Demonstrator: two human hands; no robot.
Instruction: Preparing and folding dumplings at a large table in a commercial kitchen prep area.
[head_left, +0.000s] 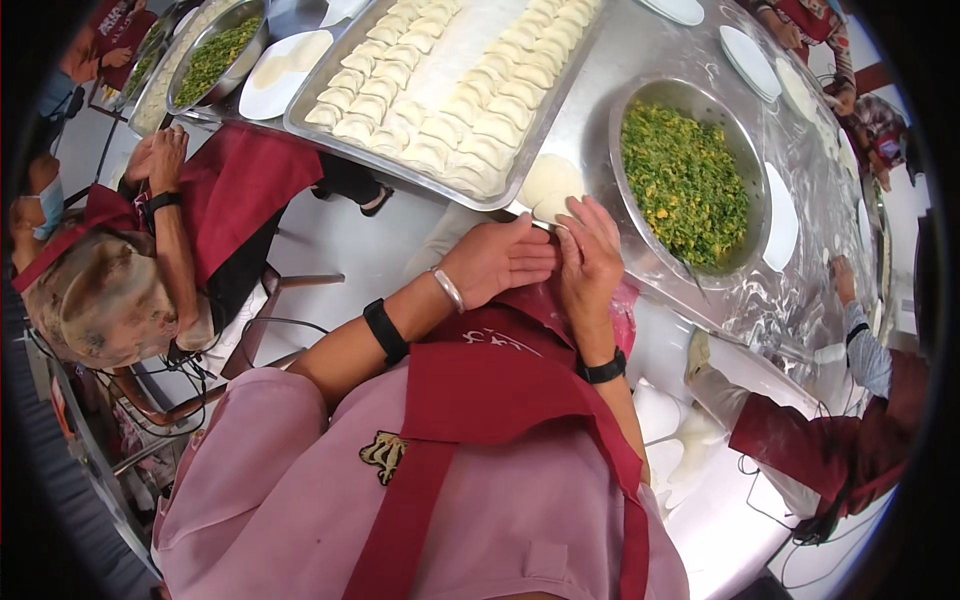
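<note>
My left hand (501, 261) is held flat with the palm turned up, and nothing lies on it. A silver bracelet circles that wrist. Just to its right, my right hand (592, 255) has bent fingers, with the fingertips at the near edge of round dough wrappers (552, 182); whether they pinch one cannot be told. Those wrappers overlap at the table edge, beside the corner of a metal tray (491, 204). Folded dumplings (450, 131) stand in rows on the tray. Right of my hands, a steel bowl (616, 150) holds chopped green and yellow filling (682, 184).
The metal table (757, 307) is dusted with flour. White plates (781, 217) lie beyond the bowl, and another plate (262, 97) with wrappers is at left. A co-worker in a red apron (247, 187) sits left; another person's hand (843, 279) rests on the table at right.
</note>
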